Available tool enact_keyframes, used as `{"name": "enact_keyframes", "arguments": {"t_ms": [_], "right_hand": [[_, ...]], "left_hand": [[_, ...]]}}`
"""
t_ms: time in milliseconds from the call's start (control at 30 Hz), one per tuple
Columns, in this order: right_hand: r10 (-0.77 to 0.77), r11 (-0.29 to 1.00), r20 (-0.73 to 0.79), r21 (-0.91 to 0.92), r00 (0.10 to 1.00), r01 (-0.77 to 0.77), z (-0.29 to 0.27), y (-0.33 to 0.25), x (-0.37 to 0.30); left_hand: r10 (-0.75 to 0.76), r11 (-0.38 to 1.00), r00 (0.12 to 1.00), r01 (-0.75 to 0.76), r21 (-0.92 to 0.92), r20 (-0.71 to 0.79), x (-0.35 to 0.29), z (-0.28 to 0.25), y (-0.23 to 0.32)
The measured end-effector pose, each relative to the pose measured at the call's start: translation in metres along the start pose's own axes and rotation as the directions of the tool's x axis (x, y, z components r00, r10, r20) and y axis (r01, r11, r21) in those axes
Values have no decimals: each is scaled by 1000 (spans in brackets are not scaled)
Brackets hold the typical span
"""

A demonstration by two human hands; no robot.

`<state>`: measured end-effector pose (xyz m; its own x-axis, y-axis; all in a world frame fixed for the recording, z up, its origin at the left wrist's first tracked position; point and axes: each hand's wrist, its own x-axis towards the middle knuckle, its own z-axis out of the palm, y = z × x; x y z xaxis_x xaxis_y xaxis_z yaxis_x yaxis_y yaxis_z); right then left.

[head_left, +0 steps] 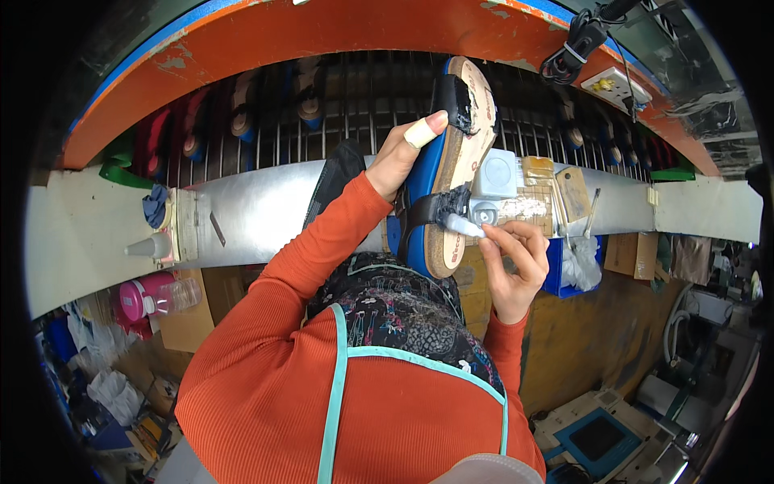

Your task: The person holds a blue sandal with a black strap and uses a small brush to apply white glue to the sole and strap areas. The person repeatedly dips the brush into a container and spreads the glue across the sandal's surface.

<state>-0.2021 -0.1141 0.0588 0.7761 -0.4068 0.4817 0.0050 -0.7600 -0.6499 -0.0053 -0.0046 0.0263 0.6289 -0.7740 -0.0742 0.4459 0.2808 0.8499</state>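
Note:
A blue shoe last [427, 173], with a cork-edged tan insole [460, 181] and black straps [431, 208] on it, stands upright in front of me, toe end away. My left hand [401, 157] grips its left side near the front strap, a wrapped band on the thumb. Pinched in the fingers of my right hand [516, 262] is a small white applicator [464, 226]. Its tip meets the rear strap where the strap crosses the insole; the exact contact is hidden. Ragged black strap ends lie over the insole's edge.
A white square container [494, 174] and a small round cup [484, 214] stand right of the last. Behind runs a rack of metal bars [278, 137] with several more lasts. A blue bin [556, 278] with plastic bags hangs at right; a dark strip [218, 229] lies on the metal bench.

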Motion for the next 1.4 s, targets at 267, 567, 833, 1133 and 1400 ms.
{"name": "enact_keyframes", "arguments": {"t_ms": [267,567,833,1133,1400], "right_hand": [[-73,971,-33,226,997,78,-13,65,58],[8,959,308,268,951,-95,-53,130,79],[-56,984,376,177,925,-12,-85,172,96],[-165,984,286,-21,944,179,-83,180,104],[-259,953,140,-126,956,276,-72,165,96]], "left_hand": [[-86,985,991,70,-159,-101,22,23,-25],[7,944,980,-72,-322,-199,78,57,-54],[57,988,936,-104,-118,-348,110,61,-89],[81,996,914,-64,57,-398,116,76,-86],[47,996,926,-15,88,-375,114,70,-73]]}}
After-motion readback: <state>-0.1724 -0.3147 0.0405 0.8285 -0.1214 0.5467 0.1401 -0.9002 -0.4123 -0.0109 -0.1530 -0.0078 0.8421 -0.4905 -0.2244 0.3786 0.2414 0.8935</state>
